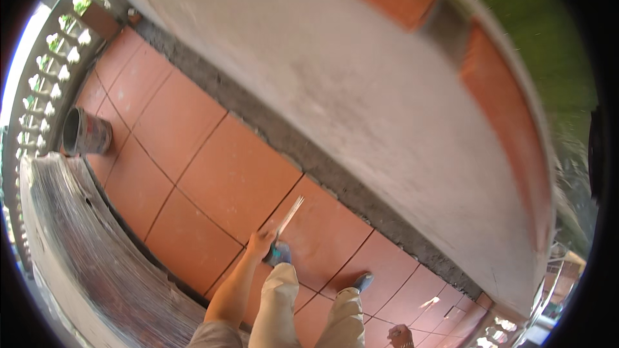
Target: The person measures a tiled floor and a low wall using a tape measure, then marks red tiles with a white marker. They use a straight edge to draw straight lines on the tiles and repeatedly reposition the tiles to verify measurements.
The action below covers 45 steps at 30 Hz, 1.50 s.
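Note:
My left hand point(261, 243) is closed around the lower end of a thin pale strip point(290, 216) with a split, frayed-looking tip. The strip slants up and away over the terracotta floor tiles point(258, 174); its exact kind is unclear. Just behind that hand are my left shoe point(278, 255) and a small teal patch beside it. At the lower edge, my right hand point(400, 335) is curled with the fingers bent in. Whatever it may hold is hidden. Its nearest surroundings are tiles and my right leg.
A low pale wall point(361, 103) runs along the right, with an unfilled grey strip point(258, 125) at its foot. Broken orange tiles point(503, 103) cap it. A dirty bucket point(87, 132) stands far left near a balustrade point(48, 90). A plastic-wrapped object point(109, 238) lines the left side.

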{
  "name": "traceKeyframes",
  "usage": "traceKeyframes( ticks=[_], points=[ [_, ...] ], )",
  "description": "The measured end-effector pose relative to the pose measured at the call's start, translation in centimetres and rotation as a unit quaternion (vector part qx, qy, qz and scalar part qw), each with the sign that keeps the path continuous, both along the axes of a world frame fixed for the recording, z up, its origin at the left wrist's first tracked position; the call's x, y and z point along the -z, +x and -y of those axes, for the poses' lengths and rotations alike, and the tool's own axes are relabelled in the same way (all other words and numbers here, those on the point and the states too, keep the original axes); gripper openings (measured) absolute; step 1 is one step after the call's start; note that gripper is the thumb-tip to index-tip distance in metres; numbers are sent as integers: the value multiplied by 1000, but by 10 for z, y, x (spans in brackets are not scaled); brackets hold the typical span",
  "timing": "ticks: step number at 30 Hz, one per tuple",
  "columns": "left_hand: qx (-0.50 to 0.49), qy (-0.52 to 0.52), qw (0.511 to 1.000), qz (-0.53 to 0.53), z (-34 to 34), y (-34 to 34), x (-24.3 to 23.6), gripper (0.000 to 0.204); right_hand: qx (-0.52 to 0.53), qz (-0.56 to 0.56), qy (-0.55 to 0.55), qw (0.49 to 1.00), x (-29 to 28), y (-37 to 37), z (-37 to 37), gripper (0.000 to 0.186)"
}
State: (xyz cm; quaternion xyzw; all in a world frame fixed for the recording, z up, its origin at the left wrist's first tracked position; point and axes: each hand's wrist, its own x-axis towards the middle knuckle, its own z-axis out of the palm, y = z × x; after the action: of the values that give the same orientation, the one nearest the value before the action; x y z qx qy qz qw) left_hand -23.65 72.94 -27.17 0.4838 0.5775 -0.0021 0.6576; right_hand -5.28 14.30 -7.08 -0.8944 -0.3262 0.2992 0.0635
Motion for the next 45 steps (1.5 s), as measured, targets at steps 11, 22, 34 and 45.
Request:
traceKeyframes(
  ticks=[11, 22, 34, 45],
  points=[
    [-51, 13, 993, 103, -55, -75, -277, 21, 170, -103, 66, 978, -110, 20, -213, 15],
    [-81, 46, 971, 218, -141, 15, -417, 18, 147, -57, 152, 976, -106, 84, -281, 23],
    [-157, 136, 960, 190, -204, 36, -497, 19, -52, -148, 414, 897, -287, 173, -520, 28],
    [-107, 128, 963, 211, -382, 51, -514, 20, -216, -264, 361, 868, -398, 167, -636, 27]
  ],
)
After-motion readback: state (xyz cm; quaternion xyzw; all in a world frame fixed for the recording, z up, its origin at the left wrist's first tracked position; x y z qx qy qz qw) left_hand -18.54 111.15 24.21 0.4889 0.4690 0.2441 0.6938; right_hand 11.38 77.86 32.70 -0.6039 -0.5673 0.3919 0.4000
